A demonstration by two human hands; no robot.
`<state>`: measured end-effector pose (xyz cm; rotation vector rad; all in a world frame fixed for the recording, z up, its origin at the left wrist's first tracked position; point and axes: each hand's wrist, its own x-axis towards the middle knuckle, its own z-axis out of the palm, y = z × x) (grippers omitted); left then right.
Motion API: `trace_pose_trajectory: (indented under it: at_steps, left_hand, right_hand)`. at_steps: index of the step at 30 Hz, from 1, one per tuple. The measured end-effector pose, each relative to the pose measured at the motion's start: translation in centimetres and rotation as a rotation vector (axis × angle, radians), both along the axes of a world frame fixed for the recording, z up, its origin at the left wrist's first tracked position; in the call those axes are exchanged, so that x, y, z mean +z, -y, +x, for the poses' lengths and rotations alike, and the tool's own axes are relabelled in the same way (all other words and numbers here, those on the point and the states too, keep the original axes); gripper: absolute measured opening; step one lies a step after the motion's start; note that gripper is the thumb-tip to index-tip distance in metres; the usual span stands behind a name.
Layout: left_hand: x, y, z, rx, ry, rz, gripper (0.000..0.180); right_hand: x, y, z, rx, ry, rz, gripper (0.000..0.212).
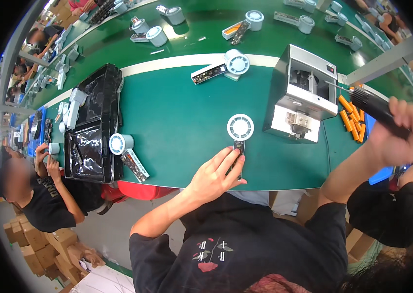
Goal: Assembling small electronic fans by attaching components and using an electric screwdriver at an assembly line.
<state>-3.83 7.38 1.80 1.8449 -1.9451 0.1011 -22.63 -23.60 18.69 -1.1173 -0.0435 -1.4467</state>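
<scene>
My left hand grips the handle of a light-blue handheld fan near the table's front edge. Its round grille faces up, and a dark circuit board shows in the uncovered handle, partly under my fingers. Raised at the right, my right hand is wrapped round a black electric screwdriver. The screwdriver's thin bit reaches left to the opening of a silver and black screw feeder. Whether a screw sits on the tip is too small to tell.
Another fan lies behind, and one at left beside a black tray. Orange cylindrical batteries are heaped right of the feeder. More fans line the green conveyor. A co-worker sits at the left.
</scene>
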Motion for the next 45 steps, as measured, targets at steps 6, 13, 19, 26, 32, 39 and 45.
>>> trace_pose_trajectory:
  at_steps: [6, 13, 19, 26, 32, 39, 45]
  left_hand:
    - [0.0, 0.9, -1.4, 0.058, -0.064, -0.024, 0.062]
    - [-1.2, 0.7, -2.1, 0.158, -0.237, -0.098, 0.065]
    - [-0.9, 0.8, -2.4, 0.137, -0.291, -0.047, 0.068]
    - [-1.3, 0.5, -2.3, 0.158, -0.319, -0.091, 0.067]
    - [-1.1, 0.7, -2.3, 0.144, -0.279, -0.093, 0.062]
    - [-1.3, 0.7, -2.6, 0.164, -0.303, -0.135, 0.063]
    - [-1.4, 0.7, -2.4, 0.161, -0.322, -0.143, 0.063]
  right_hand:
    - [0.3, -3.5, 2.9, -0.107, -0.344, -0.230, 0.022]
    - [0.6, -5.8, 0.7, 0.102, -0.202, -0.319, 0.023]
    - [-0.6, -7.8, 4.7, 0.033, -0.434, -0.077, 0.023]
    - [-1.2, -6.9, 7.7, 0.278, -0.597, 0.119, 0.020]
    - [-1.9, -10.2, 8.8, 0.347, -0.500, -0.108, 0.018]
    - [-3.1, -12.6, 10.9, 0.358, -0.635, -0.195, 0.016]
    - [-3.7, -13.1, 11.6, 0.342, -0.676, -0.194, 0.015]
